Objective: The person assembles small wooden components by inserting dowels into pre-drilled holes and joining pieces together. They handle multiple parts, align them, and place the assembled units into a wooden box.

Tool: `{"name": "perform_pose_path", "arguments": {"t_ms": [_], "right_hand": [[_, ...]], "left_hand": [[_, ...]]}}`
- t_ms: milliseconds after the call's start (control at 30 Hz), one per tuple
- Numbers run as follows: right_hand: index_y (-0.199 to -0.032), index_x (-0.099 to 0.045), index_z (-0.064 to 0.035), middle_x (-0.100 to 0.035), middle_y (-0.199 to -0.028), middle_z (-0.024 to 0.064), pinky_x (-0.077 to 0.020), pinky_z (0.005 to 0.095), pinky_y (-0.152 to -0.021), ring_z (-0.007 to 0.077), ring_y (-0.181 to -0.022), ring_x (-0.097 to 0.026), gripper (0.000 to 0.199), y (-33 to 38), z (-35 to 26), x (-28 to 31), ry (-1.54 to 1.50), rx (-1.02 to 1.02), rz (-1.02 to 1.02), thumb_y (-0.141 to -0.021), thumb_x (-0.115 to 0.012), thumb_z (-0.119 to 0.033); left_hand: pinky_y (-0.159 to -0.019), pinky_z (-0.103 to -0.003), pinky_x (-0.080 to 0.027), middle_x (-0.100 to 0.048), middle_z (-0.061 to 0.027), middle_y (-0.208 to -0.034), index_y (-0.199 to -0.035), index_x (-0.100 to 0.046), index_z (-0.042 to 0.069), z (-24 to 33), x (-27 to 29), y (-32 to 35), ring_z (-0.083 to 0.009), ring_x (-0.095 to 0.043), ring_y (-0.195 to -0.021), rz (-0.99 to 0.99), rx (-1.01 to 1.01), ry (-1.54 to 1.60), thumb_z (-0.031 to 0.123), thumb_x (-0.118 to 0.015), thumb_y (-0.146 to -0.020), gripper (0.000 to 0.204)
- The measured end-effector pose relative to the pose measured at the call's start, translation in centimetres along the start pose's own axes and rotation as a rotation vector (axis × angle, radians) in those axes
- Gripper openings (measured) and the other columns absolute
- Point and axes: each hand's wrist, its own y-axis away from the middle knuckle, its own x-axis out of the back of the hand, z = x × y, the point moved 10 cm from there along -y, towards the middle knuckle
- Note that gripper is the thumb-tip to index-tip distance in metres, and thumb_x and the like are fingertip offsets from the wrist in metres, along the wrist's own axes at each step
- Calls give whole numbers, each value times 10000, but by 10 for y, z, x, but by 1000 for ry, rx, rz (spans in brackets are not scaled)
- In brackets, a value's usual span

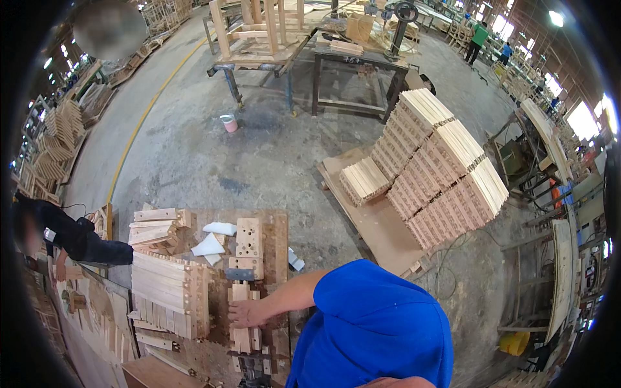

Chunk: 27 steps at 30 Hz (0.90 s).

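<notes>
My right hand (246, 314) reaches left from a blue sleeve. Its fingers wrap over a short, pale wooden piece (240, 337) on the fixture at the bench's right side. The palm hides part of that piece. Just beyond the hand, a grey metal block (240, 274) borders a light wooden block with round dark holes (248, 238). At the near end of the held wood, a dark metal clamp (252, 370) is partly cut off by the lower edge. My left hand does not show.
Stacked wooden slats (162, 284) and white foam pieces (208, 246) cover the workbench (275, 226). A tall slat stack stands on a pallet (339, 178) at right. A pink bucket (229, 123) sits on the floor. At far left, a person in dark clothes (84, 236) works close by.
</notes>
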Motion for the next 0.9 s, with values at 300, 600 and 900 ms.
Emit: {"name": "perform_pose_path", "arguments": {"t_ms": [300, 600, 900], "right_hand": [[-1193, -705, -11, -661, -1287, 201, -457, 497, -1100, 375, -1252, -599, 686, -20, 5, 0, -183, 76, -125, -655, -902, -388], [-1135, -619, -47, -668, -1134, 151, -582, 497, -826, 341, -1066, -707, 344, -32, -23, 49, 70, 291, -357, -900, -752, -261], [-1353, -508, -31, -610, -1241, 203, -555, 496, -921, 417, -1143, -642, 582, -33, -37, 149, -242, 287, 16, -880, -785, -227]], "left_hand": [[-760, -482, -575, -714, -159, -1020, -1128, -721, 76, -138, 42, 47, -369, -688, -917, 29, 308, -81, 277, -565, -1056, 264], [-875, -447, -554, -769, -212, -1030, -1175, -732, 23, -213, 31, 131, -370, -740, -985, 305, 758, 500, 270, -690, -995, 308], [-772, -329, -560, -770, -106, -949, -1198, -726, 4, -142, 98, 116, -166, -699, -827, 570, 689, 865, 182, -695, -1010, 262]]}}
